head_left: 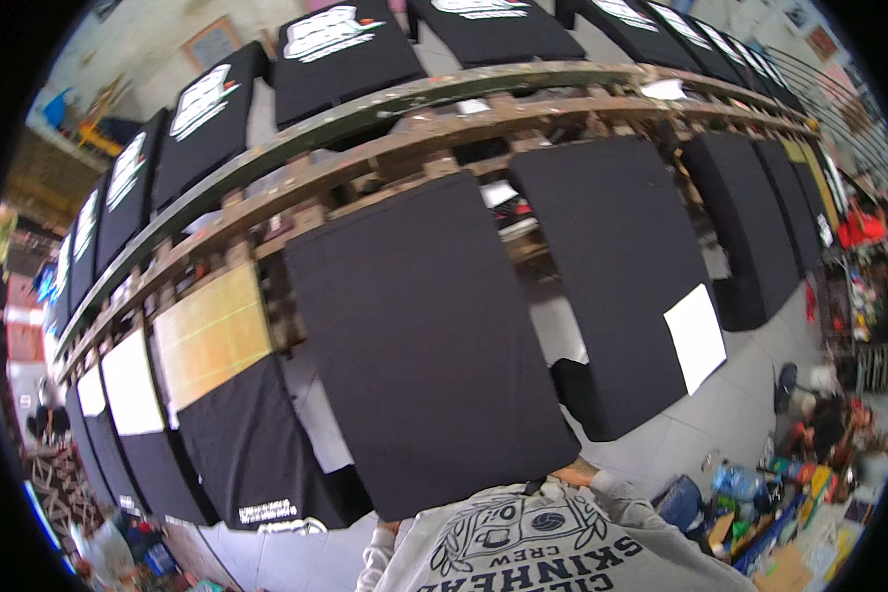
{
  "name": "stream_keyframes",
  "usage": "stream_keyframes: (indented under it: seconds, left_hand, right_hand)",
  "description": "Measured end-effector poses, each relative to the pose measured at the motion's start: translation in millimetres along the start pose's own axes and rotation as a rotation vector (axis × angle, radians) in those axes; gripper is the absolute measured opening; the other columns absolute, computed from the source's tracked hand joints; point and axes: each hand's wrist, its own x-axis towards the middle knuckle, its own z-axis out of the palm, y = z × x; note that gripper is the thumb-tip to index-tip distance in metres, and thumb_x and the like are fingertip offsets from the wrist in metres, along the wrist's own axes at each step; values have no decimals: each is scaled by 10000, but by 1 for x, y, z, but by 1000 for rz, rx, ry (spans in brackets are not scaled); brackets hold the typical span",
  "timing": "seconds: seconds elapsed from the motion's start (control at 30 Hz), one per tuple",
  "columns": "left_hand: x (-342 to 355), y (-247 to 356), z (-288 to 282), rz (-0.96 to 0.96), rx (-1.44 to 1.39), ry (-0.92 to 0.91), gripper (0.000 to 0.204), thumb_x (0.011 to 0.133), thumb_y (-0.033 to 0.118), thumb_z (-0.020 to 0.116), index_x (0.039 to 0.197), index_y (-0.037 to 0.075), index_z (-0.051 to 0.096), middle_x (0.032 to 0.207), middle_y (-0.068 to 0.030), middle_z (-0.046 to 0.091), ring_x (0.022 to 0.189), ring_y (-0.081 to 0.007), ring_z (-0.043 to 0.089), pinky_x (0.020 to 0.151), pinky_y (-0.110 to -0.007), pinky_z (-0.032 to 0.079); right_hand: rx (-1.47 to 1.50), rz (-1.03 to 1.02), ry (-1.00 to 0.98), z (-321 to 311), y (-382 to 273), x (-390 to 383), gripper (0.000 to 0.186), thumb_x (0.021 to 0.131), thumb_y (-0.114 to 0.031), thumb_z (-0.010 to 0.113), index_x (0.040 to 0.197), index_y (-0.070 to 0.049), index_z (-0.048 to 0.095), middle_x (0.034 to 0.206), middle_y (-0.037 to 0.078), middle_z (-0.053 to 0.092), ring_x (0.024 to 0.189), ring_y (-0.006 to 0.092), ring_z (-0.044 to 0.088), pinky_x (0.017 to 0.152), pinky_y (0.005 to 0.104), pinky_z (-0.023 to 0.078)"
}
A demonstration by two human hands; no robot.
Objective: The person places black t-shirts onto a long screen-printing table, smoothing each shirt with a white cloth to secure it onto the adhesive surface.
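A plain black T-shirt [424, 326] lies smooth over a flat printing board right in front of me. At its near right corner is my right hand [572, 473], touching the edge of the cloth, with its fingers mostly out of sight. By the near left corner, only a small part of my left hand [392, 527] shows below the hem; its fingers are hidden. To the right, another black T-shirt [602, 266] covers a board, with a white sheet [696, 338] on its near right corner. On the left, a black T-shirt [252, 444] covers only the near part of a yellowish board [212, 335].
A long wooden rack [395, 104] runs across behind the boards. Beyond it, several black T-shirts with white prints [335, 37] lie on boards. More shirt-covered boards line both sides. Clutter, including a clear plastic bottle [738, 483], sits on the lower right.
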Motion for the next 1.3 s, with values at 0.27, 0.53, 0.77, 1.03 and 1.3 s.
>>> stream_keyframes:
  seconds: [0.27,0.53,0.77,1.03,1.3]
  left_hand:
    - [1,35,-20,-152,-6,41,486,913,359,655,1337,125,629,1249,-206,670,1162,-410,604,994,-509,454]
    - [33,139,43,-174,38,-51,484,913,350,653,1340,124,628,1241,-206,674,1157,-407,610,989,-505,459]
    - [31,228,123,-250,61,-129,482,912,341,651,1342,124,627,1235,-206,678,1152,-404,614,985,-501,463]
    - [9,277,165,-368,100,-205,481,911,331,649,1344,124,626,1228,-207,682,1147,-400,620,980,-497,468]
    - [-2,286,164,-414,132,-234,480,910,322,647,1347,124,625,1220,-207,686,1142,-397,625,975,-492,473]
  right_hand:
    - [226,-75,-130,-240,-123,-123,376,1004,-336,642,1256,-58,675,1156,71,723,1068,171,666,945,340,537]
    - [131,-256,1082,-462,-180,-39,200,939,-181,710,1100,-71,755,1012,54,763,879,103,678,767,273,524]
    - [-84,-460,1171,-607,-128,72,136,914,-98,704,1035,-51,746,983,62,752,836,146,692,724,270,527]
    - [-204,-565,912,-659,-107,112,188,811,-15,746,983,-40,673,873,40,612,764,140,561,672,296,487]
    - [-71,-580,853,-675,-100,116,141,789,8,741,906,-25,669,829,27,588,675,125,523,627,282,461]
